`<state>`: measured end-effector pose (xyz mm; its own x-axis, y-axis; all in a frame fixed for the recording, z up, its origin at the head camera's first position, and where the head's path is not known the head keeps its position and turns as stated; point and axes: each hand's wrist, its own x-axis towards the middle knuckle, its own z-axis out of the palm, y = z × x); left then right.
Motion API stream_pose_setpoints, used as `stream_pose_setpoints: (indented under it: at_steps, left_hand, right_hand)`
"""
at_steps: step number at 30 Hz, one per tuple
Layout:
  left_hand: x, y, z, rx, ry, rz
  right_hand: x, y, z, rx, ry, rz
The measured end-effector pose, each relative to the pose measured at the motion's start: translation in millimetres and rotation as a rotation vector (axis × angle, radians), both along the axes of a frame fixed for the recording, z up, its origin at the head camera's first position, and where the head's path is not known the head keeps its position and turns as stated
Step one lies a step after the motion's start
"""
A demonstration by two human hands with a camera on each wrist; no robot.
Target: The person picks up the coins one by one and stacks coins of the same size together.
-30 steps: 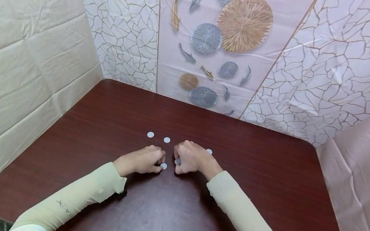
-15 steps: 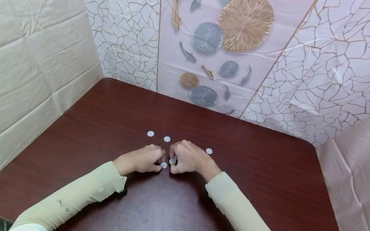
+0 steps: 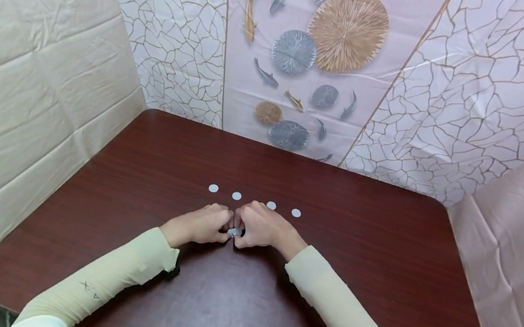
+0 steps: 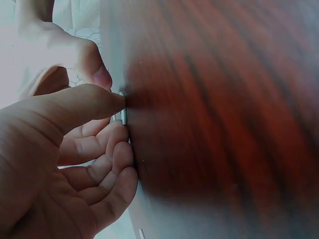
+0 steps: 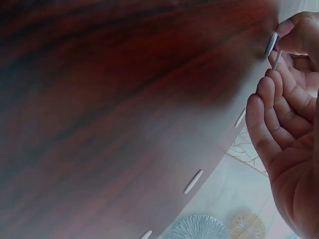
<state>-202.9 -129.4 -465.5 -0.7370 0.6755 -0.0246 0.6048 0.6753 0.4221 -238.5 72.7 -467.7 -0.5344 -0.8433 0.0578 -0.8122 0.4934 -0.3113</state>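
Note:
In the head view my left hand [image 3: 205, 224] and right hand [image 3: 259, 226] meet near the middle of the table. Each pinches a small thin white disc between thumb and curled fingers. The two discs [image 3: 234, 232] overlap between the hands in this view. In the left wrist view one disc [image 4: 124, 113] stands out edge-on below the thumb tip, close to the tabletop. The right wrist view shows the right hand's disc [image 5: 277, 60] tilted, just above the left hand's disc [image 5: 271, 45], which lies close to the wood.
Several more white discs form a row behind the hands, from a far-left disc [image 3: 213, 188] to a far-right disc [image 3: 296, 213]. The dark red-brown table [image 3: 239, 308] ends at a patterned cloth [image 3: 294, 54] behind it, with plain cloth at both sides.
My right hand has moved left with its disc until it meets the left hand. This uncovers another disc in the back row. The left hand has stayed in place.

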Motion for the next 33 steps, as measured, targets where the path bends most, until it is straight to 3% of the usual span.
stream_pose_setpoints:
  at_steps: [20, 33]
  left_hand:
    - [-2.1, -1.4, -3.8, -0.008, -0.049, 0.013]
    - [-1.7, -1.8, -3.7, -0.008, -0.036, 0.018]
  right_hand:
    - [3.9, -3.2, 1.4, -0.017, -0.106, -0.076]
    - [4.1, -2.7, 1.7, -0.023, -0.166, -0.092]
